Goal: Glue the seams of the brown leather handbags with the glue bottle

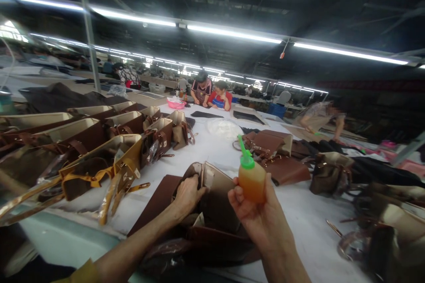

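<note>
Right in front of me a dark brown handbag (219, 203) lies with its mouth spread, showing a beige lining. My left hand (188, 196) grips the bag's upper edge at the far left side, fingers curled over it and partly hidden. To the right of the bag, my right hand (254, 212) holds up a small squeeze bottle (252, 181) of amber liquid, with a green cap and a thin green nozzle tilted up to the left. The bottle is apart from the bag.
Rows of brown handbags (79, 135) stand on the left, a mustard-trimmed bag (129, 152) nearest. More bags (285, 170) lie to the right on the white tabletop (199, 141). Across the table are two people (212, 95) beside a pink basin (175, 104); another person (318, 117) bends at right.
</note>
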Action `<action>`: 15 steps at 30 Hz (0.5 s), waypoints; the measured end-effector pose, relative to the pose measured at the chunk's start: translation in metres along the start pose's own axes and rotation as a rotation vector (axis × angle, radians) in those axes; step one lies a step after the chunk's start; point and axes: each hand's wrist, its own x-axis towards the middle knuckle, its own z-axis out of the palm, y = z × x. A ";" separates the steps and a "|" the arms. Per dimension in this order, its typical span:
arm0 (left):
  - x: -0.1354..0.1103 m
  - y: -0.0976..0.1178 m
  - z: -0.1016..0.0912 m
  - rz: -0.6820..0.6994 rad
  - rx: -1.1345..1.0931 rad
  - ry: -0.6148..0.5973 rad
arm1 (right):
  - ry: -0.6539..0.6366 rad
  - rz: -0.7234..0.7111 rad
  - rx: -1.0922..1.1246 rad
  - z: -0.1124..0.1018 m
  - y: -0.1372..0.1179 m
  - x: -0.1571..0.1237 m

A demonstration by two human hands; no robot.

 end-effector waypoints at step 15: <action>0.023 0.011 -0.044 0.368 -0.744 -0.160 | 0.023 -0.015 0.151 -0.008 -0.021 -0.020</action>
